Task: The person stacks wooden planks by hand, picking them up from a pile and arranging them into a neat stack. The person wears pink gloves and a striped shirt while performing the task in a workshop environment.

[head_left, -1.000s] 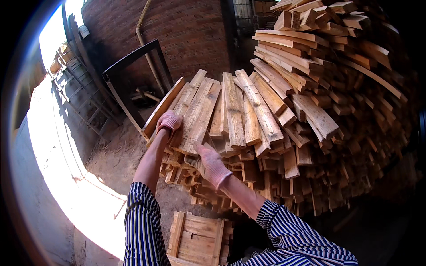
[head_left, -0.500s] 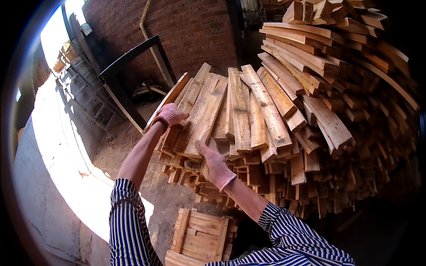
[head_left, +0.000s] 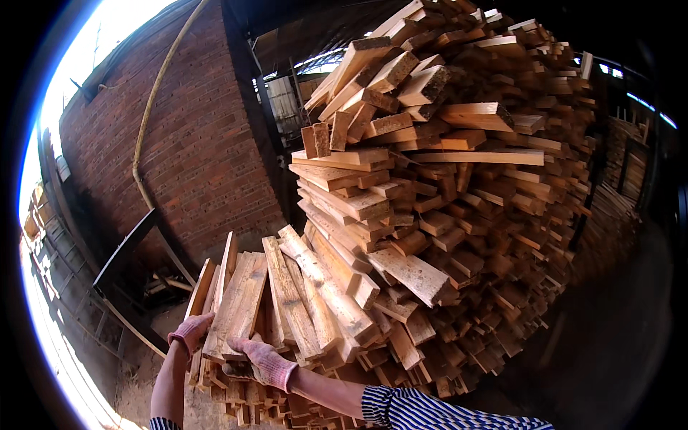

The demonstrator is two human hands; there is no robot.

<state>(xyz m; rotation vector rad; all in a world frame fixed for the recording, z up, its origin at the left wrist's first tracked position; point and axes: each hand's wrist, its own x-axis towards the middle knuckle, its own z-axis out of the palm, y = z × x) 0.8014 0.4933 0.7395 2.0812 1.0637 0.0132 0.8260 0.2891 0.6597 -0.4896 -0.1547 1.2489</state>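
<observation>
Both my hands wear pink knitted gloves. At the near left end of a timber pile, my right hand (head_left: 265,362) grips the near end of a wide, pale wooden plank (head_left: 240,304), thumb on top and fingers beneath. That plank seems to be two boards lying side by side. Against its left side, my left hand (head_left: 191,331) is closed at the plank's edge, its fingertips partly hidden. More narrow planks stand on edge just beyond my left hand. To the right of the held wood rests a knotty plank (head_left: 290,297).
A tall, uneven timber stack (head_left: 430,201) rises ahead and to the right, with many ends jutting out. Behind stands a brick wall (head_left: 186,129) with a thin bent pipe (head_left: 148,122). A dark metal frame (head_left: 125,247) is at the left, near a ladder-like rack (head_left: 75,287).
My view has swung up and to the right, bringing more of the tall stack into sight. My left hand has come nearer the wide plank; my right hand still grips its near end.
</observation>
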